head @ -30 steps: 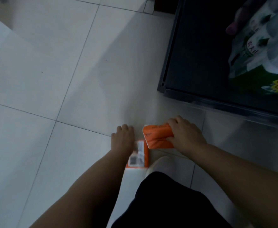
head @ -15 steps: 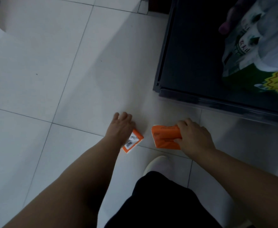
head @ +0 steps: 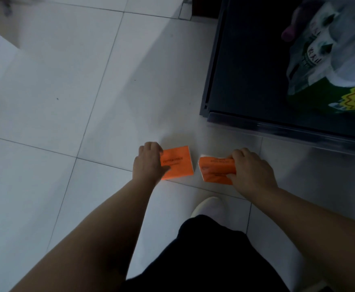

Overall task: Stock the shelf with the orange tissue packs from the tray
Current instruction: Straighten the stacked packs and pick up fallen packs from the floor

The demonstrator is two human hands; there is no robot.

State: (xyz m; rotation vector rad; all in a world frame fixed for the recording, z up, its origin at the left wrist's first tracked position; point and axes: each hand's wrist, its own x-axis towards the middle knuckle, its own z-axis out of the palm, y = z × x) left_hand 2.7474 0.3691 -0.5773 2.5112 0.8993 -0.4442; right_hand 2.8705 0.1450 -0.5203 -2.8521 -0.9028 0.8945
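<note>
While the person bends over the floor (head: 67, 102), the head view looks straight down at pale square tiles with thin dark joints. Both forearms reach up from 6 o'clock toward the middle of the frame, and each hand has hold of one orange tissue pack.

The left hand (head: 148, 163) grasps the left pack (head: 178, 163), which sits just below centre. Its fingers curl over the pack's 10 o'clock corner and the thumb lies across the lower left of the broad face. That face is turned up, with dark lettering and a white strip along its 3 o'clock edge.

The right hand (head: 253, 171) clasps the right pack (head: 215, 170) by its 3 o'clock end, with the fingers over the top edge and the thumb under the lower one. The pack's white end points to 9 o'clock, toward the left pack. The two packs are side by side, near each other but apart, with a strip of tile between them. In this dim light I cannot tell whether they rest on the floor or are held just above it.

A dark unit (head: 246, 70) fills the frame at 2 o'clock, its near rim well apart from the packs. On it, toward 3 o'clock, lies a printed bundle (head: 319, 60) in white, green and yellow.

A white shoe (head: 210, 207) points up at 5 o'clock from the left pack. Below it, a black garment (head: 204, 260) covers the bottom of the frame.
</note>
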